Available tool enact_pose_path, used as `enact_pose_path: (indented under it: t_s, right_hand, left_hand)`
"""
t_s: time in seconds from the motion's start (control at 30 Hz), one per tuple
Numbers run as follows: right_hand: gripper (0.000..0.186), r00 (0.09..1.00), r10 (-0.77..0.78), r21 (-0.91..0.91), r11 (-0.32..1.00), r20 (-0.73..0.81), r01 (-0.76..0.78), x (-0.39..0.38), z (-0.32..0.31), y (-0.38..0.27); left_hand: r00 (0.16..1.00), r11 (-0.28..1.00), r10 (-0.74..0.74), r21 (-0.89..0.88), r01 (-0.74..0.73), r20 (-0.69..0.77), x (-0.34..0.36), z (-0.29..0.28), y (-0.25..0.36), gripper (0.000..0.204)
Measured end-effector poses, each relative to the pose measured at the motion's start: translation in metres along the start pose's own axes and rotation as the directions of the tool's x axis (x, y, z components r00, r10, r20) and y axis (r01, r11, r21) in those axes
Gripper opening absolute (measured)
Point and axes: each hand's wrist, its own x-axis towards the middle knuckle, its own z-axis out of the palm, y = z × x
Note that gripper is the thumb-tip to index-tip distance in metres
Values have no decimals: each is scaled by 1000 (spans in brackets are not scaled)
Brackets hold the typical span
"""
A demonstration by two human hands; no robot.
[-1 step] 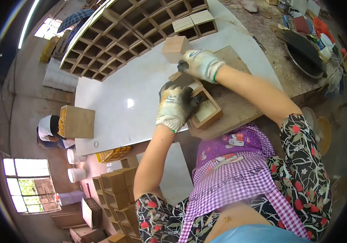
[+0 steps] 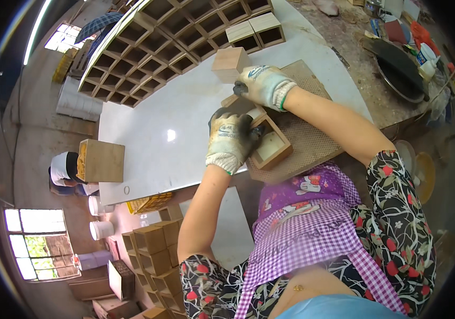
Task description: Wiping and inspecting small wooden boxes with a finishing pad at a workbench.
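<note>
White table (image 2: pixel 158 122); left hand (image 2: pixel 231 139) fingers grasp wooden box (image 2: pixel 271 146); right hand (image 2: pixel 263 85) grip hidden.

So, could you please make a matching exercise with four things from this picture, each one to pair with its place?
Things:
1. open wooden box frame
2. closed plain wooden cube box
3. dark round metal pan
4. wooden box with yellow filling

Places:
A. at the white table's near left edge, beside a person in a white cap
B. under the gloved left hand, on the brown perforated mat
C. on the rough workbench at far right
D. on the white tabletop, just beyond the gloved right hand

Pairs: 1-B, 2-D, 3-C, 4-A
</note>
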Motion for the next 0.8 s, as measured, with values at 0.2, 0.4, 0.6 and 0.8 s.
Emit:
enact_pose_path:
  t_s: [0.2,0.4,0.6,0.8]
  right_hand:
    - [19,954,-209,-176,952,215,249,-57,-32,-30]
    - [23,927,-317,59,948,199,311,-163,-67,-14]
    - [31,994,-63,76,995,-88,69,-194,-78,28]
    - [30,974,11,148,989,-226,23,-169,-87,56]
  left_hand:
    - [999,999,-28,-15,29,26,-4,4,-1,25]
    - [991,992,-112,63,107,68,-2,-7,15,30]
    - [971,976,-190,-81,203,144,10,-18,23,50]
    - [978,936,209,289,-202,7,10,-62,2,33]
